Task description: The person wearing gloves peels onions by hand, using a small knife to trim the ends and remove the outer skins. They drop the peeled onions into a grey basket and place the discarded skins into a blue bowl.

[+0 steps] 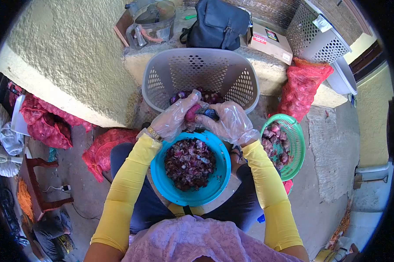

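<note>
Both my hands wear clear plastic gloves and meet above the far rim of a blue basin (156, 181). My left hand (174, 117) is closed around a reddish-purple onion (192, 113). Beside it my right hand (225, 120) is closed on a small dark object (211, 114), perhaps a knife handle, mostly hidden by the fingers. Onion skins and trimmings (190, 164) lie in the basin. Just beyond my hands, a grey perforated basket (200, 65) holds several purple onions (213, 97) at its bottom.
A green basket (298, 150) with onions stands at the right. Red mesh sacks of onions (301, 87) stand at the back right and on the left. A black backpack (221, 26), a cardboard box (270, 43) and a clear bucket (155, 22) rest on the ledge.
</note>
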Motion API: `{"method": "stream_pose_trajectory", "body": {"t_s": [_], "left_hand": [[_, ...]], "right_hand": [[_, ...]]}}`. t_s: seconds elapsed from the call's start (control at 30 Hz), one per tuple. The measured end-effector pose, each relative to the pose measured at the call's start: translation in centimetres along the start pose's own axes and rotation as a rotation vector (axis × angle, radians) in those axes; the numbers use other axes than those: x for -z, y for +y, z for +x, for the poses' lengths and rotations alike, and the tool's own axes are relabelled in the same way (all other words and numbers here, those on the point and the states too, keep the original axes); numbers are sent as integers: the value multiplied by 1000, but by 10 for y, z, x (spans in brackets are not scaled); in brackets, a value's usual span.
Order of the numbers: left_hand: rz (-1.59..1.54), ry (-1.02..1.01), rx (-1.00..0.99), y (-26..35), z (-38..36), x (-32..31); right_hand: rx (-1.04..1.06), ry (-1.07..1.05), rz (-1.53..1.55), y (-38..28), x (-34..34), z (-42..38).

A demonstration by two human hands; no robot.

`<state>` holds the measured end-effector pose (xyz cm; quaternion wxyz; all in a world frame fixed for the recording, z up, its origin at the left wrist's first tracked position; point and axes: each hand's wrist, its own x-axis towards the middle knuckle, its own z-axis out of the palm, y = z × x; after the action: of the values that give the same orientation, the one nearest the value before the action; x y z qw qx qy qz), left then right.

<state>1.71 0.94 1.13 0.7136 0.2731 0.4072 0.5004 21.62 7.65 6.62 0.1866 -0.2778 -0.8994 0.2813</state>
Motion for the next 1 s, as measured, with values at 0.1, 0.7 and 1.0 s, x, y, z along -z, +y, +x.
{"method": "stream_pose_trajectory", "body": {"t_s": [0.1,0.7,1.0], "left_hand": [[-13,-7,20,-1,2,2],[-202,-66,-32,10,-7,-5],[-158,-130,-85,10,-4,9]], "right_hand": [[-33,-42,-2,0,0,0],[170,45,-79,4,-7,-3],[183,-104,-190,3,5,-4]]}}
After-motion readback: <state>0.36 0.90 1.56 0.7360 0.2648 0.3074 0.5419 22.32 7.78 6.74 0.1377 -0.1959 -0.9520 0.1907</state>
